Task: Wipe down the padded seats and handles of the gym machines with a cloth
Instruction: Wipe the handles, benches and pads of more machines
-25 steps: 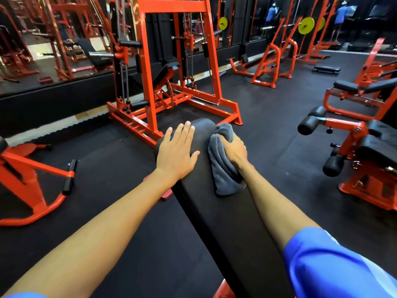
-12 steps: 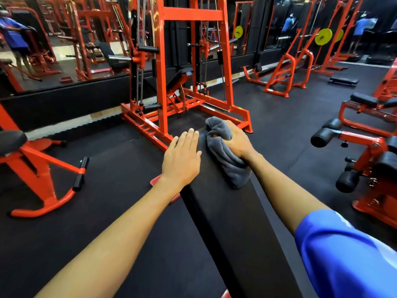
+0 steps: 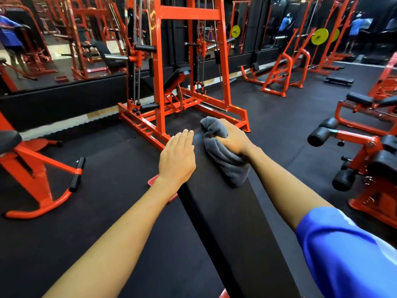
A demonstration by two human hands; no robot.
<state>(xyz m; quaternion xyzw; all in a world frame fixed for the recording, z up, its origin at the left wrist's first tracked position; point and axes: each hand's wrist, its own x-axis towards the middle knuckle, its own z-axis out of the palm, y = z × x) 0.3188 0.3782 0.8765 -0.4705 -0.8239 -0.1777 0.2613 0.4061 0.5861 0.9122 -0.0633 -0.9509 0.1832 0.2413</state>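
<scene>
A long black padded bench runs away from me down the middle of the view. My left hand lies flat with straight fingers on the bench's left side near its far end. My right hand grips a bunched grey cloth and presses it on the pad's far end, right beside the left hand. Part of the cloth trails back toward me over the pad's right edge.
An orange cable machine frame stands just beyond the bench's far end. An orange machine with black roller pads is at the right, another orange frame at the left. Black rubber floor surrounds the bench. Mirrors line the back wall.
My right hand has pushed the cloth farther along the pad to its far end. The left hand stays flat on the bench, and my view has tilted up a little.
</scene>
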